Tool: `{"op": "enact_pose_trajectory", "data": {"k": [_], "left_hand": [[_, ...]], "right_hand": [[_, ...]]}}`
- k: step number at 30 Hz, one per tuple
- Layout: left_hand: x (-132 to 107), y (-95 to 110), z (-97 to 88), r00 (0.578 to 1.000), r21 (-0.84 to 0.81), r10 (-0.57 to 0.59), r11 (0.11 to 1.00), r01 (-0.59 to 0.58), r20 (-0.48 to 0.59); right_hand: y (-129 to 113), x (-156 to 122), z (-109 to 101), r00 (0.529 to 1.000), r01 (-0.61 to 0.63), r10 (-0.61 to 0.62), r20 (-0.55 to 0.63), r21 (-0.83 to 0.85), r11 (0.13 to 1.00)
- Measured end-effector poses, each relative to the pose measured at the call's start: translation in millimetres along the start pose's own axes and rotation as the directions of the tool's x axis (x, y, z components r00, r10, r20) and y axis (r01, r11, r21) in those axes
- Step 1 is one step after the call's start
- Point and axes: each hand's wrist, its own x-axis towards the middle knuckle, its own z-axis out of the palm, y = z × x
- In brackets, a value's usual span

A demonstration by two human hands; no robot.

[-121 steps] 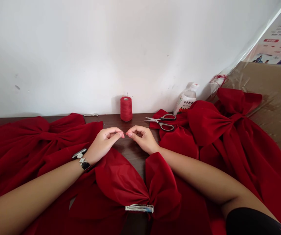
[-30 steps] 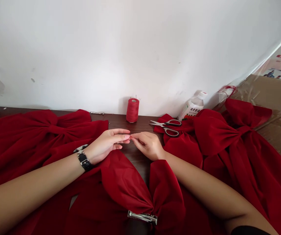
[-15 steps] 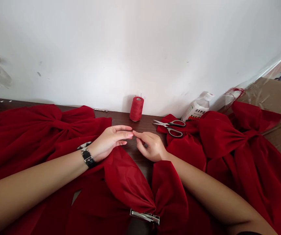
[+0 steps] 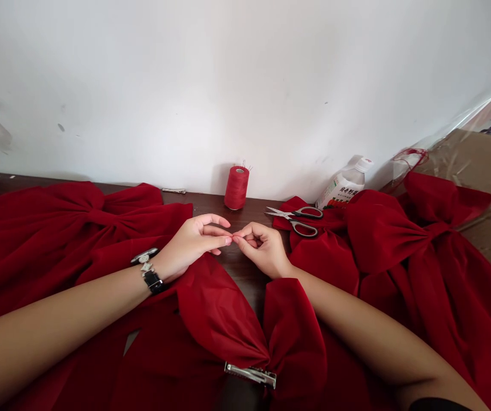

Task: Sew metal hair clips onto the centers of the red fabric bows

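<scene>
Fingertip to fingertip, my left hand (image 4: 198, 240) and my right hand (image 4: 265, 248) meet above the dark table. Both pinch at the same spot; whatever lies between the fingertips is too small to make out. Below them lies a red fabric bow (image 4: 222, 311), gathered at its middle, with a metal hair clip (image 4: 250, 374) at the gather. Behind my hands a spool of red thread (image 4: 236, 188) stands upright with several needles sticking out of its top. Scissors (image 4: 294, 220) with black and grey handles lie partly open beyond my right hand.
Finished-looking red bows lie at left (image 4: 100, 217) and right (image 4: 429, 234). A labelled plastic bottle (image 4: 343, 185) leans near the white wall (image 4: 185, 85). Another metal clip (image 4: 173, 190) lies by the wall. A cardboard box (image 4: 477, 165) under clear plastic stands at the right.
My right hand's fingers have curled, and its thumb has come up to pinch at the left fingertips. My left thumb and fingers have closed at that point. The view has shifted slightly.
</scene>
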Motion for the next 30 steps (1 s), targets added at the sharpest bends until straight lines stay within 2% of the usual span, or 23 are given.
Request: {"op": "enact_pose_trajectory", "data": {"k": [4,9,21,30], "left_hand": [[1,2,-1.3,0.999,-0.055,-0.034,0.998,0.035,0.021],[3,0,-4.2,0.998,-0.082,-0.019,0.996,0.024,0.062],[9,-8,-6.7,0.994,-0.101,-0.042,0.994,0.051,0.097],[6,-7,-5.9,0.997,-0.086,-0.024,0.996,0.030,0.069]], "right_hand": [[-1,1,0,0.998,-0.059,0.061,-0.027,0.072,0.996],[-2,2,1,0.991,-0.131,0.134,-0.010,0.137,0.982],[1,1,2,0.990,-0.141,0.141,0.012,0.174,0.975],[-1,3,1,0.986,-0.164,0.166,0.006,0.184,0.969]]}}
